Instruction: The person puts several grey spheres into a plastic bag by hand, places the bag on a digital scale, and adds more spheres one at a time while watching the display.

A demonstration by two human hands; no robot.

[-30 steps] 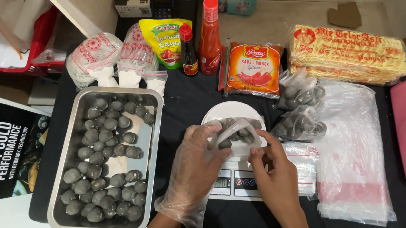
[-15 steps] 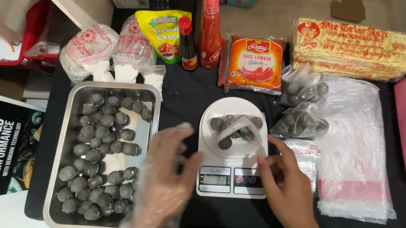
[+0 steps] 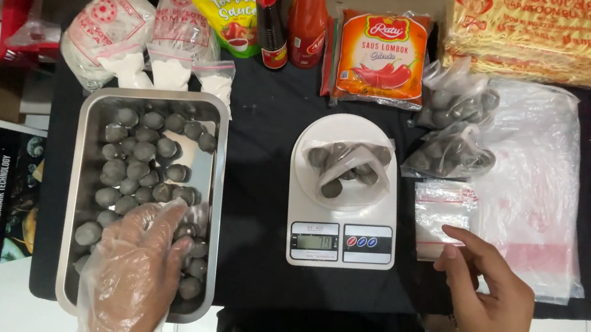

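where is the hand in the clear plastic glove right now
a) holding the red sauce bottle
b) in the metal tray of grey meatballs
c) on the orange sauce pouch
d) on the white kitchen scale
b: the gloved left hand rests on the grey meatballs inside the metal tray, away from the white kitchen scale.

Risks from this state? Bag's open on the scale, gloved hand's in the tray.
1. The open bag lies unheld on the scale; balls might roll out and skew the reading.
2. The loose glove on the left hand could snag or drop grey balls.
3. The bare right hand is by the small bags; contamination is possible.
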